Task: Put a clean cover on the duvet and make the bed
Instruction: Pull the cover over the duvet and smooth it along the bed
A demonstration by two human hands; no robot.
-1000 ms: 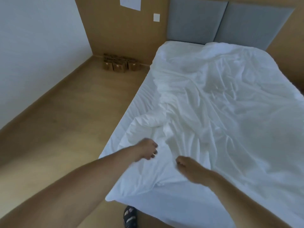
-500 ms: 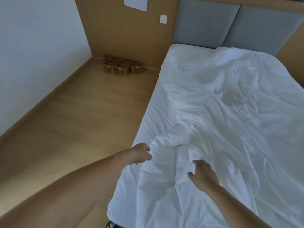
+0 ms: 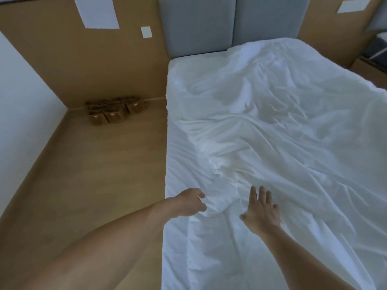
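The white duvet (image 3: pixel 289 130) lies rumpled over most of the bed (image 3: pixel 178 147), with its near left corner bunched into a fold short of the mattress edge. The right hand (image 3: pixel 260 210) lies released on it, fingers spread flat just beside that fold. The left hand (image 3: pixel 189 203) is curled at the fold's edge, though I cannot tell whether it actually pinches the cloth; small brown baskets (image 3: pixel 113 111) sit on the wooden floor (image 3: pixel 94 174) in the far corner.

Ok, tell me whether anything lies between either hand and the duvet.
Nothing visible does. The right hand lies spread on the duvet, and the left hand is right at its bunched edge, fingers curled. Whether it grips the fabric I cannot tell.
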